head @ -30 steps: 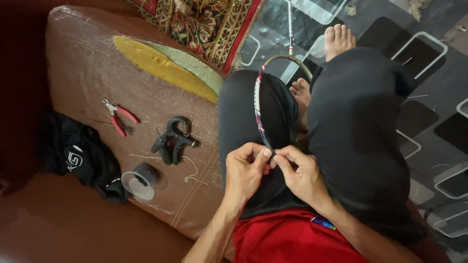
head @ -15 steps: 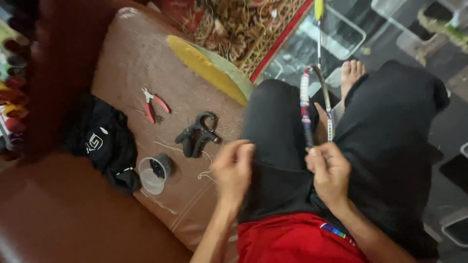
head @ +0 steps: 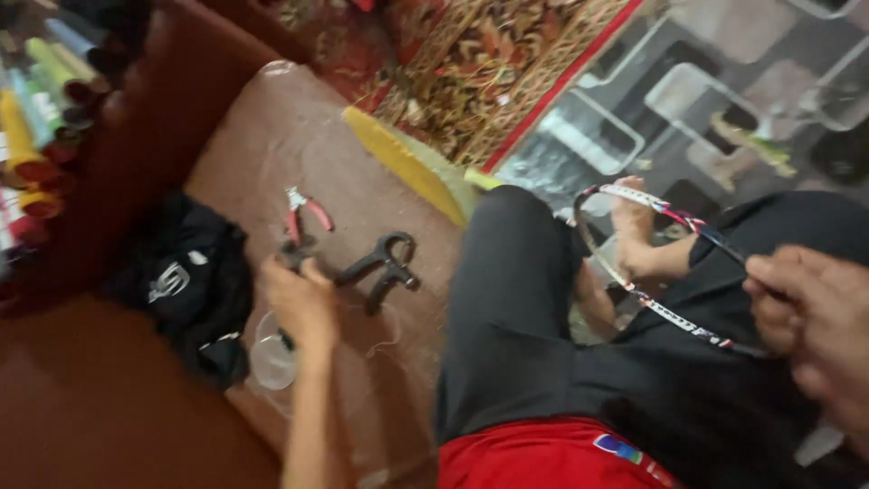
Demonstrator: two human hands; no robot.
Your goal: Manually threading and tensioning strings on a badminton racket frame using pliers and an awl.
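I sit on a brown sofa cushion (head: pixel 272 154) in black trousers. My left hand (head: pixel 303 303) reaches out to the left and closes around the handle end of a black pliers-like tool (head: pixel 380 263) lying on the cushion. My right hand (head: pixel 810 326) grips the frame of a racket (head: pixel 652 303) with red, white and black markings, which rests across my lap near my bare foot (head: pixel 634 231). The picture is motion-blurred.
Small red-handled pliers (head: pixel 303 213) lie just beyond the black tool. A black cloth bag (head: pixel 186 281) and a clear roll of tape (head: pixel 270 355) sit at the cushion's left. A yellow-green strip (head: pixel 407 172), a patterned rug (head: pixel 471 63) and colourful tubes (head: pixel 36 118) lie around.
My left hand has left the racket and moved left onto the black tool. My right hand keeps the racket, which now lies further right. The view has swung left.
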